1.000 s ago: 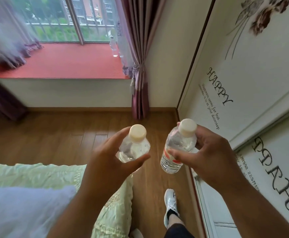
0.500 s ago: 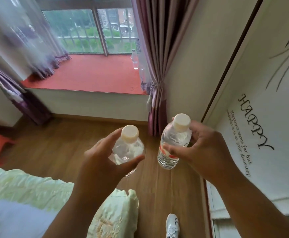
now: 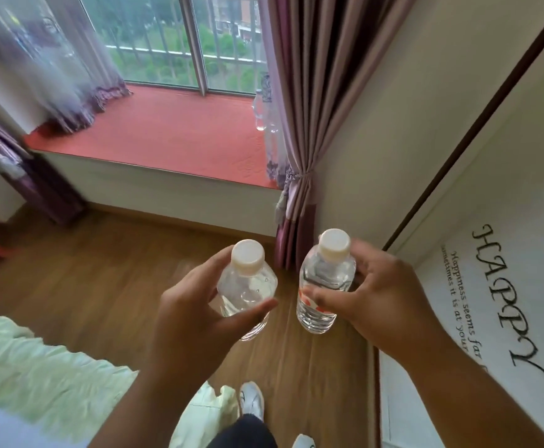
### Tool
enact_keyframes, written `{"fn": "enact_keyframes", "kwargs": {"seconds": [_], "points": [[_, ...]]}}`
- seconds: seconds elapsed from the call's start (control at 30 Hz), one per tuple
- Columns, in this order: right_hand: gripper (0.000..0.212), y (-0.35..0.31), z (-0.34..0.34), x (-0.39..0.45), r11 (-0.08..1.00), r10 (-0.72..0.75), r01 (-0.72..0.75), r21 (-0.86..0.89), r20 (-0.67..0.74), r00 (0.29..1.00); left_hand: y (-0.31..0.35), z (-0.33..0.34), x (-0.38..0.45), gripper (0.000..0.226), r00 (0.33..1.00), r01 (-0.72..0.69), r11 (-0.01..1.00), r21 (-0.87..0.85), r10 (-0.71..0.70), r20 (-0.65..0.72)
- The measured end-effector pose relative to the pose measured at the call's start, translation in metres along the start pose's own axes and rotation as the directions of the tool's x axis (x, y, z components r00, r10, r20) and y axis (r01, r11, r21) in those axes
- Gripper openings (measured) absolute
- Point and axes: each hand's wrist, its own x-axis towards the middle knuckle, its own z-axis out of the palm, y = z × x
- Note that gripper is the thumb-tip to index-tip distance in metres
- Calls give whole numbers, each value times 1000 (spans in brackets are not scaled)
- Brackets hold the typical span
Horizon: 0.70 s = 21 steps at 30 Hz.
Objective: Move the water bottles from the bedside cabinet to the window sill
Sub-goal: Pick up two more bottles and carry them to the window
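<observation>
Two hands, left hand (image 3: 186, 321) gripping left bottle (image 3: 248, 287), right hand (image 3: 380, 299) gripping right bottle (image 3: 324, 282)

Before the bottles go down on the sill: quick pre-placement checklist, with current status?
1. Left hand grip on the left bottle: fingers and thumb wrapped round the body. Ok.
2. Right hand grip on the right bottle: thumb across the label, fingers behind. Ok.
3. Caps seated: both white caps on. Ok; tightness cannot tell.
4. Landing space on the window sill: wide bare red surface. Ok.
5. Bottles already on the sill, at its right end by the curtain: partly veiled, exact count cannot tell.
6. Within reach of the sill: wood floor lies between. Not ok.
</observation>
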Motion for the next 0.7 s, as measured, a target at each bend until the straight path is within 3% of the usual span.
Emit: {"fn": "enact_keyframes", "kwargs": {"seconds": [0.23,0.33,0.47,0.7], "points": [[71,-9,38,84,997,70,-70,-33,10,997,-68,-2,86,78,993,29,992,-119,-15,115],[62,-28,47,126,997,58,-59,-45,-20,998,-88,-14,132,79,993,24,986,-166,-3,122],[56,-58,73,183,999,25,-27,-25,-78,997,-121,-45,188,78,998,5,986,-166,7,66],[42,-97,124,246,997,-7,1,75,85,996,-167,-103,216,75,990,90,983,-161,-106,-96]]}}
